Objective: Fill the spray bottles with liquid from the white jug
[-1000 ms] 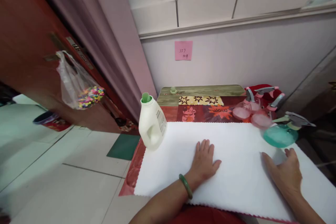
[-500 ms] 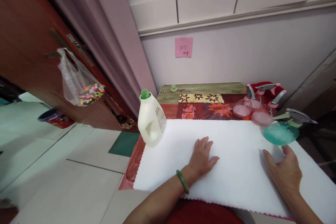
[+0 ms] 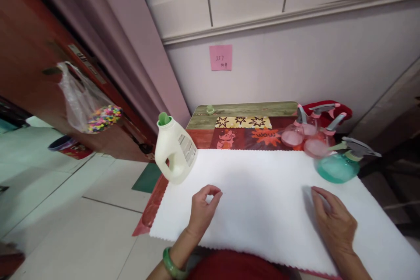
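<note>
Over a white scalloped-edge cloth (image 3: 262, 210), my left hand (image 3: 201, 212) has its fingers curled, thumb and forefinger tips close together in a ring. No object shows in it. A green bangle (image 3: 173, 264) is on that wrist. My right hand (image 3: 337, 225) rests on or just over the cloth's right side, thumb and forefinger tips meeting, with nothing visible between them. Beyond the left hand stands a cream jug-shaped bottle (image 3: 173, 138) with a green spout in its open neck. Past the right hand is a spray bottle (image 3: 337, 168) of teal liquid.
Several spray bottles with pink liquid (image 3: 292, 135) stand at the back right, by a red object (image 3: 341, 111). A small green cap (image 3: 210, 109) lies on the table's back edge (image 3: 243, 108). A bag of colourful beads (image 3: 103, 118) hangs from the door handle at left.
My left hand has drawn back to the left from lying spread on the cloth, and its fingers have curled. My right hand's thumb and forefinger have come together. The view has shifted slightly right.
</note>
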{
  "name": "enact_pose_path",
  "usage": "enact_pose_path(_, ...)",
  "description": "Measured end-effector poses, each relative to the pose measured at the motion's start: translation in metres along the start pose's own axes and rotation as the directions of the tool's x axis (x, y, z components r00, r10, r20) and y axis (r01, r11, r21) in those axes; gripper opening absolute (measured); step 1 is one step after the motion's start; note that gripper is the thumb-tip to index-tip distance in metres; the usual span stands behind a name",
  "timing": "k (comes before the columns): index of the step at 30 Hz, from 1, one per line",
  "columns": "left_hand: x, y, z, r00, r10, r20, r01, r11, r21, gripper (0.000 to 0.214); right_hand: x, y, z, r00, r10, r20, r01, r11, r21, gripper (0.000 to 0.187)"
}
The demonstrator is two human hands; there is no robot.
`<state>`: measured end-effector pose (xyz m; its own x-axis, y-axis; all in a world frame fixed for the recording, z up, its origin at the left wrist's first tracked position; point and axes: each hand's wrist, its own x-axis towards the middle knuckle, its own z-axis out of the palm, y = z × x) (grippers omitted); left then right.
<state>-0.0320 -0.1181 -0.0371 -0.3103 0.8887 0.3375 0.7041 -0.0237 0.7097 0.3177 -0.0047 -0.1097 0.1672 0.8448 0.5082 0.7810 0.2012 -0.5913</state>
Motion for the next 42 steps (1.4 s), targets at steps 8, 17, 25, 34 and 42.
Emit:
enact_pose_path(8,0.017,-0.005,0.045,0.983,0.059,0.175,-0.069,0.996,0.049,0.032,0.0,0.006,-0.003,0.976,0.161,0.149,-0.183,0.972,0.145,0.049)
enact_pose_path(17,0.019,-0.03,0.072,0.942,-0.025,0.335,-0.174,0.816,0.552,0.077,0.001,0.009,-0.003,0.955,0.239,0.175,-0.261,0.959,0.112,0.049)
enact_pose_path(25,0.02,-0.037,0.063,0.939,0.018,0.343,-0.18,0.877,0.446,0.07,0.005,-0.001,-0.008,0.967,0.021,0.254,0.021,0.987,-0.162,0.054)
enact_pose_path(34,-0.028,-0.068,-0.016,0.98,-0.088,0.178,-0.032,0.816,0.577,0.066,0.003,0.068,-0.062,0.918,0.24,0.316,-0.052,0.862,-0.505,0.099)
enact_pose_path(42,-0.044,-0.089,-0.023,0.971,-0.148,0.187,-0.014,0.749,0.663,0.073,-0.008,0.087,-0.056,0.894,0.287,0.344,-0.04,0.816,-0.577,0.094)
